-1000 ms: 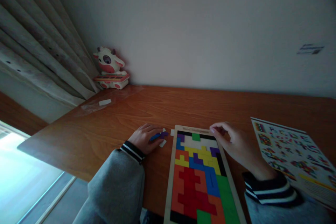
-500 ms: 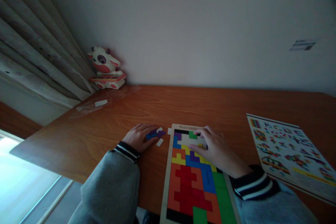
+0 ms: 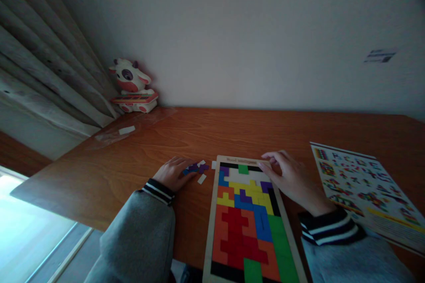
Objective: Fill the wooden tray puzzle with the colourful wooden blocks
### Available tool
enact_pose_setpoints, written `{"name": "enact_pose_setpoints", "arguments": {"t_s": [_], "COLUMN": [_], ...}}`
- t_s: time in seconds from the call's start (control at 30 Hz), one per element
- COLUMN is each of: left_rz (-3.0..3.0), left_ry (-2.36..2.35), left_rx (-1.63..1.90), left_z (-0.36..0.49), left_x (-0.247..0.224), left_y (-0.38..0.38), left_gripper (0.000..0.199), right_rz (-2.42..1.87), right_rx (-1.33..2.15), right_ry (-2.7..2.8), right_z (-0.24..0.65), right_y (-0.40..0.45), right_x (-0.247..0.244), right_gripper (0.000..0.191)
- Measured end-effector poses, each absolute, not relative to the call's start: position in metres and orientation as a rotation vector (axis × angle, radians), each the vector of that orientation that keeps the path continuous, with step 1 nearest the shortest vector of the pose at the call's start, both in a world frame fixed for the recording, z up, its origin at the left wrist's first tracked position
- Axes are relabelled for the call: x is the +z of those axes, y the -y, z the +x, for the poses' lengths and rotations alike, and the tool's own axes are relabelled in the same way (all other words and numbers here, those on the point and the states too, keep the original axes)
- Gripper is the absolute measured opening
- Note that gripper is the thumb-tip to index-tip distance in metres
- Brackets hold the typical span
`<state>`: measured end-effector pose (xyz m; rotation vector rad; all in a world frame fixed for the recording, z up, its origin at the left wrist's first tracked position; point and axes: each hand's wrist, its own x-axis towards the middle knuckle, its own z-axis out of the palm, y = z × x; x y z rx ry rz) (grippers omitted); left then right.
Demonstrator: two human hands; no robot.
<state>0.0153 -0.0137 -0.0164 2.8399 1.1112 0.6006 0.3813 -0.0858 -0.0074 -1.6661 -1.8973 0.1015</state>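
A wooden puzzle board (image 3: 210, 247) lies on the table, filled with coloured block pieces except for a pale gap near its top. At the edges of this gap are a green piece (image 3: 243, 169) and a purple piece (image 3: 266, 186). My right hand (image 3: 286, 176) hovers by the board's upper right edge, thumb and fingers apart, nothing visible in it. To the left, my left hand (image 3: 174, 174) rests on the table with its thumb apart from its fingers, beside a small pile of blue and purple pieces (image 3: 199, 168). Whether its fingertips touch the pile is unclear.
Small white slips (image 3: 201, 179) lie around the pile. A printed sheet of block figures (image 3: 361, 181) lies on the right. A cow toy (image 3: 134, 86) stands at the back left near the curtain (image 3: 43, 62), with clear plastic and a white label (image 3: 127, 130) in front.
My right hand has moved right, from over the board's upper gap to its right edge, uncovering the purple piece and a black piece. My left hand has stayed almost in place.
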Motion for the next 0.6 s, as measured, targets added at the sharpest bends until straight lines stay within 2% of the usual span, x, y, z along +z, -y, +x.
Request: {"name": "enact_pose_setpoints", "arguments": {"t_s": [0.33,0.5,0.6], "left_rz": [2.803,2.826,2.812], "left_ry": [-1.088,-1.046,-1.064], "left_rx": [0.680,0.634,0.624], "left_z": [0.019,0.011,0.007], "left_x": [-0.011,-0.008,-0.010], "left_y": [0.020,0.021,0.021], "left_gripper": [0.028,0.038,0.033], "right_rz": [-1.617,-1.621,-1.615], "right_rx": [0.079,0.094,0.082], "right_ry": [1.810,1.808,1.816], "right_z": [0.380,0.380,0.381], "right_y": [0.084,0.085,0.084], "right_x": [-0.004,-0.004,-0.004], "right_gripper": [0.027,0.027,0.026]}}
